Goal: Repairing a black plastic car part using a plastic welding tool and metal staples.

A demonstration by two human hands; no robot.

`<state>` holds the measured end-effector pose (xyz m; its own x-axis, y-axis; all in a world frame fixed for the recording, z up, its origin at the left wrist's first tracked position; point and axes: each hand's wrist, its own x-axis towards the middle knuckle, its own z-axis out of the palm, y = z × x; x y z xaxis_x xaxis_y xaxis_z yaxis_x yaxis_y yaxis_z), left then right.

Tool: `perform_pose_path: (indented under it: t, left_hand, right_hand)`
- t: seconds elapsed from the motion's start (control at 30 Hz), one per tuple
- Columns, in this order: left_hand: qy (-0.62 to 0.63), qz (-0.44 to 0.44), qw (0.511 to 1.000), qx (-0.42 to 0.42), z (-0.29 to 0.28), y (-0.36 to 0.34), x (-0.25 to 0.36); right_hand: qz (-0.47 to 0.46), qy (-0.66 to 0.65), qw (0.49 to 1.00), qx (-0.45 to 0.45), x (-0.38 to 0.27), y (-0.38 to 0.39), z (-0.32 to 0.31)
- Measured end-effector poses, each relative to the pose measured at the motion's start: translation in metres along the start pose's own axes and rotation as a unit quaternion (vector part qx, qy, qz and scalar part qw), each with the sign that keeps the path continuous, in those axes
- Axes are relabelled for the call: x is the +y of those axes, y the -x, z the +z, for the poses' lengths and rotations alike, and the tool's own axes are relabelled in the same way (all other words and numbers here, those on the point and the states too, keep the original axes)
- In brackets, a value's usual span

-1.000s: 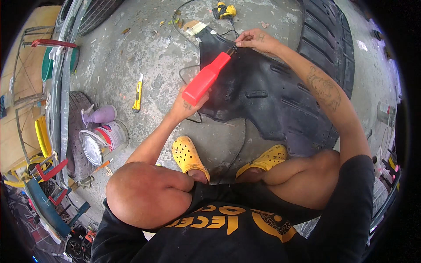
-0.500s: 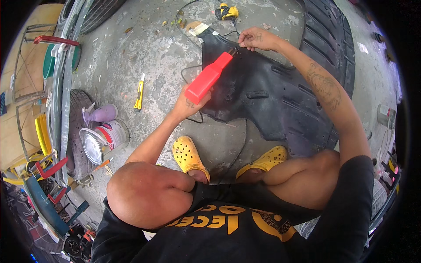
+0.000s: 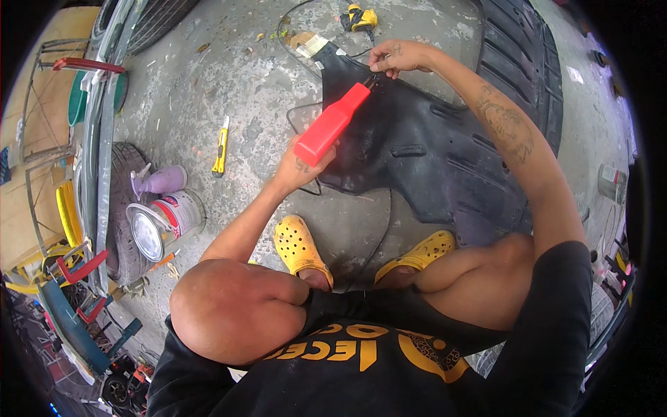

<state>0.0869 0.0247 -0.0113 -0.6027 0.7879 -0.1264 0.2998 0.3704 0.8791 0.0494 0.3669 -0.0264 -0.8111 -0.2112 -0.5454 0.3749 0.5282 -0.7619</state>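
My left hand [image 3: 297, 167] is wrapped round the body of a red hot stapler [image 3: 328, 128], a corded-looking tool with metal prongs at its far tip. The prongs rest on or just above a black plastic car panel [image 3: 410, 146] lying on the floor. Close beyond the prongs, my right hand [image 3: 396, 58] is pinched, fingertips together, at the panel's far narrow end. Whatever sits between those fingertips is too small to make out. A pale card or paper piece [image 3: 312, 46] lies beside that end of the panel.
A yellow-and-black power tool [image 3: 361, 19] lies beyond the panel. To the left are a yellow box cutter [image 3: 220, 149], a tipped paint can [image 3: 167, 221], a purple spray bottle [image 3: 161, 181] and a tyre [image 3: 126, 208]. A dark cable [image 3: 383, 236] runs between my yellow clogs [image 3: 300, 243].
My right hand has shifted slightly left, nearer the prongs, still pinched. My left hand and the red hot stapler have barely moved.
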Motion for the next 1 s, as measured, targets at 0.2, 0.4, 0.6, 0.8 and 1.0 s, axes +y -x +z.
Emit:
perform_pose_path:
  t: [0.2,0.4,0.6,0.8,1.0]
  left_hand:
    - [-0.002,-0.006,1.000,-0.012,0.000,0.004,-0.007]
    - [0.007,-0.007,1.000,0.013,0.002,0.001,0.004]
    - [0.008,-0.006,1.000,0.016,0.002,0.002,0.004]
    - [-0.019,0.052,0.998,0.034,0.006,0.002,0.000]
    - [-0.075,-0.005,0.997,-0.023,0.007,0.002,0.008]
  right_hand:
    - [-0.008,-0.057,0.998,-0.003,-0.001,0.005,-0.001]
    - [-0.017,-0.030,0.999,0.007,-0.002,0.012,-0.002]
    - [-0.079,0.040,0.996,0.022,-0.004,0.013,-0.001]
    - [-0.098,0.034,0.994,0.024,0.006,0.010,-0.002]
    - [-0.095,0.041,0.994,0.030,0.005,0.011,-0.001]
